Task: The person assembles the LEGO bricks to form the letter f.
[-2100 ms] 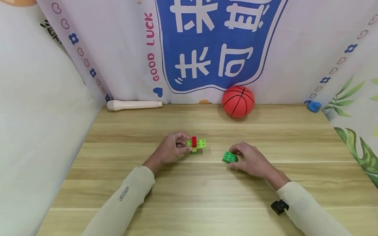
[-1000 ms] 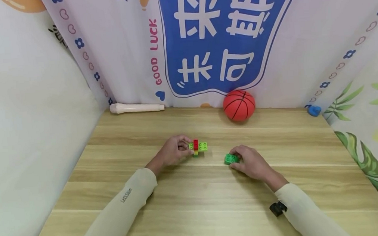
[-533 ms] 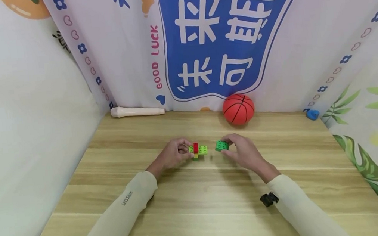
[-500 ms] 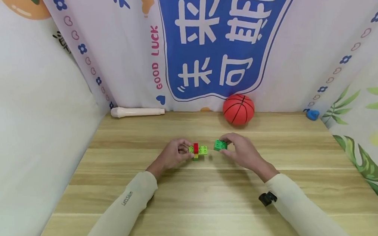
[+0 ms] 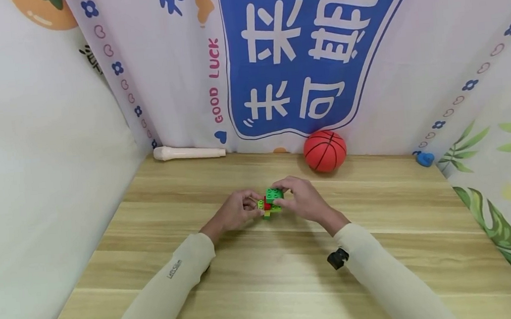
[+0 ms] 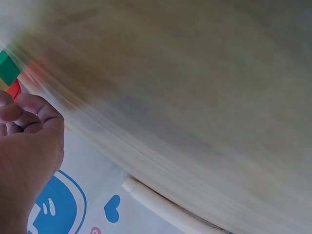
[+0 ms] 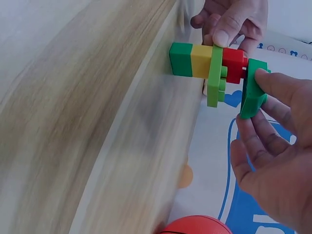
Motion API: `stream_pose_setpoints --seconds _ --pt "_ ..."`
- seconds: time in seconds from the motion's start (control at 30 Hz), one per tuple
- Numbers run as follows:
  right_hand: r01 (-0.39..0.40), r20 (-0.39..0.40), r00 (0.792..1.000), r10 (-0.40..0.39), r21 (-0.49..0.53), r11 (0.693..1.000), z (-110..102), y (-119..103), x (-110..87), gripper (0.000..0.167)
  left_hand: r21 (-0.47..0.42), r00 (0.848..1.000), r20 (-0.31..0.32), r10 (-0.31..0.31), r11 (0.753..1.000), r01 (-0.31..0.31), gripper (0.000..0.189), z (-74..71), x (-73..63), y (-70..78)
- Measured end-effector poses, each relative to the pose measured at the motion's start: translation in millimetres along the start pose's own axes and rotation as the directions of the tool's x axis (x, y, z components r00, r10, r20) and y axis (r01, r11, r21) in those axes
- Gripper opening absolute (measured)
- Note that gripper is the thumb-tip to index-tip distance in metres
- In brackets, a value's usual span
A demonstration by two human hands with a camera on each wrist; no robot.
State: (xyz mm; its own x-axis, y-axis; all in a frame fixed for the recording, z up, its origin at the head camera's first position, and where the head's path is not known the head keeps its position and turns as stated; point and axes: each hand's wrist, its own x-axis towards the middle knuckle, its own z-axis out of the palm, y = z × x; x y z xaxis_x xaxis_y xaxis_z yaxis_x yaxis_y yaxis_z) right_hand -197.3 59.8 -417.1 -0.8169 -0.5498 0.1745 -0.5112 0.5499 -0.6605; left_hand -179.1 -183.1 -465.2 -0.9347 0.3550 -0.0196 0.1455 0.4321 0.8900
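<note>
A small tower of building blocks stands on the table (image 5: 266,280). From bottom to top, the right wrist view shows a green block (image 7: 181,59), a yellow block (image 7: 201,62), a wide lime-green plate (image 7: 214,83) and a red block (image 7: 235,63). My left hand (image 5: 238,210) pinches one end of the lime plate, its thumb on the edge. A green block with a curved side (image 7: 253,88) is held between the thumb and fingers of my right hand (image 5: 302,198). It sits slightly tilted at the red block's studs; whether it is pressed on, I cannot tell.
Along the back edge lie a white toy microphone (image 5: 189,152) and a red toy basketball (image 5: 325,151). A small blue toy (image 5: 425,159) is at the back right corner. A printed cloth (image 5: 382,92) hangs behind the table.
My right hand has lifted the curved green block off the table and carried it left, onto the top of the tower. My left hand has kept its hold on the lime plate.
</note>
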Motion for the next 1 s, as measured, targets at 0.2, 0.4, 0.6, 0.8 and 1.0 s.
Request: stream_pose_setpoints --seconds 0.2,0.4,0.6,0.8,1.0 --pt "-0.002 0.018 1.0 0.002 0.021 1.0 3.9 0.6 4.0 0.035 0.002 1.0 0.005 -0.013 1.0 0.013 0.031 1.3 1.0 0.0" --pt "-0.004 0.041 0.999 0.004 0.018 1.0 1.7 -0.4 4.5 0.035 0.001 1.0 0.009 -0.018 1.0 0.018 0.032 1.6 1.4 1.0" --pt "-0.013 0.044 0.999 0.012 0.018 1.0 -1.0 -0.9 2.6 0.037 -0.001 0.999 0.016 -0.029 1.0 0.029 0.031 1.3 1.7 1.0" --pt "-0.017 0.05 0.999 0.017 0.001 1.0 -1.0 -2.3 1.9 0.039 -0.003 0.999 0.014 -0.03 1.0 0.03 0.032 1.2 2.2 -0.2" --pt "-0.007 0.069 0.998 0.009 -0.033 0.999 -2.3 -4.8 3.7 0.038 0.001 1.0 0.01 -0.015 1.0 0.015 0.032 1.3 1.6 0.0"
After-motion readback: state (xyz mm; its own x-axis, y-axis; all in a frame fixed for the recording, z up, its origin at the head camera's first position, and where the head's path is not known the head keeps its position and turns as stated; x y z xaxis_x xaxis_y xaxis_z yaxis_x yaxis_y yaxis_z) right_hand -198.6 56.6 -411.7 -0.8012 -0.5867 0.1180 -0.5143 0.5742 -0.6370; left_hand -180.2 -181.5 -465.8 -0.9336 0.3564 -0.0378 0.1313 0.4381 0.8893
